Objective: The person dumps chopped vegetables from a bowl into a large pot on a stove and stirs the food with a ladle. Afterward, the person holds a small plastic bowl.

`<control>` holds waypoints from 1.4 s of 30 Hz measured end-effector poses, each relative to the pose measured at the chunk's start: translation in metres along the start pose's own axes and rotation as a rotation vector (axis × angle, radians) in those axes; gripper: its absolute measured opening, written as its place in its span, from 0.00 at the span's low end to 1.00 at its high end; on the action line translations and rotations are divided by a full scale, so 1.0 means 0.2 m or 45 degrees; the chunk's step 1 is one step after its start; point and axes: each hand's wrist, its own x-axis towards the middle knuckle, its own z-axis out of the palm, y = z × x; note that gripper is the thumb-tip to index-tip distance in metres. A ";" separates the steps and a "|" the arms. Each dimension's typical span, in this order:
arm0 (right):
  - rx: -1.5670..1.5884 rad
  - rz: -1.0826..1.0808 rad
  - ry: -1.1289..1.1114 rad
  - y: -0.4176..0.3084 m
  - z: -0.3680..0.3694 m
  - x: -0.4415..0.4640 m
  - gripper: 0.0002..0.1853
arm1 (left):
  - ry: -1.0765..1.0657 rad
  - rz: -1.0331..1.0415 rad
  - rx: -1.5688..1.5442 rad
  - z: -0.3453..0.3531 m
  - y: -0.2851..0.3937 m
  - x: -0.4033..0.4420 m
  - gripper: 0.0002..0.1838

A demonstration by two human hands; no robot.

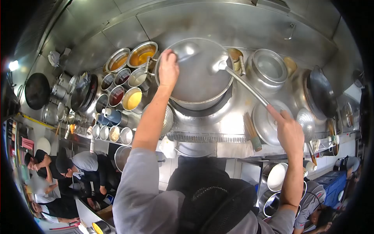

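My right hand (290, 130) is closed round the long handle of a metal ladle (245, 85), the index finger stretched along the shaft. The ladle's head rests over the inside of a large round pot (202, 105), near its right rim. My left hand (169, 69) is over the pot's left rim, its fingers curled at the edge of a shiny, rounded metal bowl (189, 50). Glare and steam blur this bowl and its contact with the fingers. Greyish, steamy liquid (198, 82) shows in the pot. A small side handle (148, 64) stands out at the pot's left.
Left of the pot are several metal containers with sauces, including a yellow one (132, 100). A lidded pot (269, 68), a round lid (272, 119), a bamboo brush (252, 132) and a perforated skimmer (306, 123) are at right. Other people (87, 163) are at lower left and lower right.
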 end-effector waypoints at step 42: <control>0.196 -0.036 -0.801 -0.33 -0.58 0.48 0.44 | 3.120 -1.709 0.891 -3.08 1.71 -4.49 0.34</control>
